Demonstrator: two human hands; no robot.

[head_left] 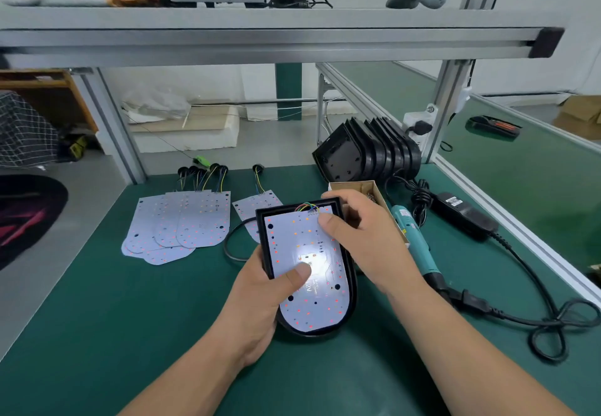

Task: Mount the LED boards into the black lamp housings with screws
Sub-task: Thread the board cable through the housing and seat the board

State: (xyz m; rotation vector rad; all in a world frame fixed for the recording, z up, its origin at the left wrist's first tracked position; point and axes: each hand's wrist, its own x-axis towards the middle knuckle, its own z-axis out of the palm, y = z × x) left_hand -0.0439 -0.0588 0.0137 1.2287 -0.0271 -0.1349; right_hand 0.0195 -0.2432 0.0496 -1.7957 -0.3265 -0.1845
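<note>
A black lamp housing (351, 272) is tilted up over the green bench, with a white LED board (322, 305) lying inside it. My left hand (260, 305) grips the housing's left edge, thumb pressing on the board's middle. My right hand (361, 233) holds the housing's top right corner, thumb on the board near its coloured wires (307, 207). Several loose LED boards (182, 224) with wire leads lie fanned at the left, and one more LED board (257, 204) lies just behind the housing. A row of empty black housings (367, 152) stands at the back right.
A teal electric screwdriver (416, 243) lies right of my right hand, its black cable (527, 315) looping to a power adapter (461, 214). A small cardboard box of screws (364, 188) sits behind my right hand. An aluminium rail (520, 217) borders the bench on the right.
</note>
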